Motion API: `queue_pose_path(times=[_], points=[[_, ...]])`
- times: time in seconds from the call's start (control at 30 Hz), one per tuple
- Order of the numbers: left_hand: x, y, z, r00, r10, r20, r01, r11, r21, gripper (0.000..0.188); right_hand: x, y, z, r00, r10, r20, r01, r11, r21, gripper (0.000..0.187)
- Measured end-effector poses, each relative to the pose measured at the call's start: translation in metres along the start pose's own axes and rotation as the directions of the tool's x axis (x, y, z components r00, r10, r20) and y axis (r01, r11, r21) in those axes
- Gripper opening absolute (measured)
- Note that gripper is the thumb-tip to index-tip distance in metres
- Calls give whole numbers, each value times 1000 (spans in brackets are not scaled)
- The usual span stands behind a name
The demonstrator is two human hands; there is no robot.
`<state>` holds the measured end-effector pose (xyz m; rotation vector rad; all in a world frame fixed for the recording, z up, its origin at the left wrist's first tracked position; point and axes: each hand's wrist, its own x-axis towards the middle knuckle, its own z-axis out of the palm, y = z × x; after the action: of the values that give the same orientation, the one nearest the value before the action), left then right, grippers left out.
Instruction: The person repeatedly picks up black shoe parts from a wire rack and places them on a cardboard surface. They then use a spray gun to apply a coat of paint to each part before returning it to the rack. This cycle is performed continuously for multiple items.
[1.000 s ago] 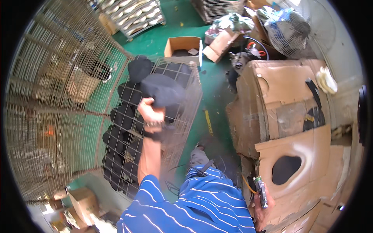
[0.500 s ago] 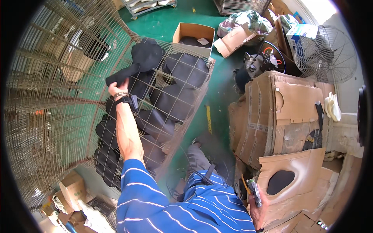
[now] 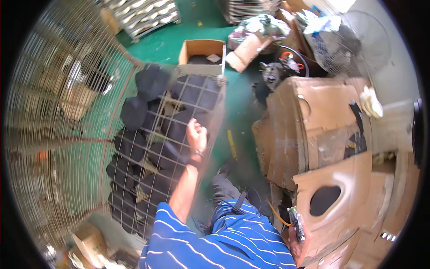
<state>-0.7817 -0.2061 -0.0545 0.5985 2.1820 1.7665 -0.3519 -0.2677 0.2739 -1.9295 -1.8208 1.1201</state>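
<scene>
My left hand [image 3: 196, 135] is over the wire rack shelf [image 3: 177, 80], near its right side. It is slightly blurred, with loosely curled fingers a little apart and nothing visible in them. Below it, several dark rounded soft pieces [image 3: 127, 142] fill the shelf. One dark piece [image 3: 134, 113] rests at the left edge, beside another dark piece [image 3: 152, 82] at the far end. At the lower right, my right hand [image 3: 297, 242] grips a small metal spray gun [image 3: 296, 222] with a yellow-orange hose [image 3: 278, 214]. Beside it, a dark oval piece [image 3: 325, 200] lies on white-smeared cardboard [image 3: 354, 188].
Tall wire racking [image 3: 67, 148] stands along my left. A big cardboard box [image 3: 331, 112] is on the right, with a fan [image 3: 358, 42] behind it. An open carton [image 3: 201, 68] stands beyond the shelf. Green floor [image 3: 235, 116] runs between shelf and box.
My left hand has let go of the dark piece at the shelf's left edge and moved right and toward me. The view has shifted slightly. My right hand still holds the spray gun.
</scene>
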Motion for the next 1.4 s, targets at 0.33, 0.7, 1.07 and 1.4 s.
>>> queue_pose_path(times=[0.33,0.7,1.07,1.4], points=[[-178,-65,114,19,-452,892,-37,891,452,50,-64,121,-102,882,40,-470,-14,998,59,51],[-169,-119,88,107,-898,427,-139,412,901,37,-162,189,-118,537,397,-745,-227,918,326,50],[-205,-110,213,-251,-635,731,99,734,672,37,-141,213,-129,654,303,-693,-74,937,341,57],[-247,-72,199,31,-679,733,-256,704,663,38,-161,240,-126,485,427,-764,-124,898,423,48]])
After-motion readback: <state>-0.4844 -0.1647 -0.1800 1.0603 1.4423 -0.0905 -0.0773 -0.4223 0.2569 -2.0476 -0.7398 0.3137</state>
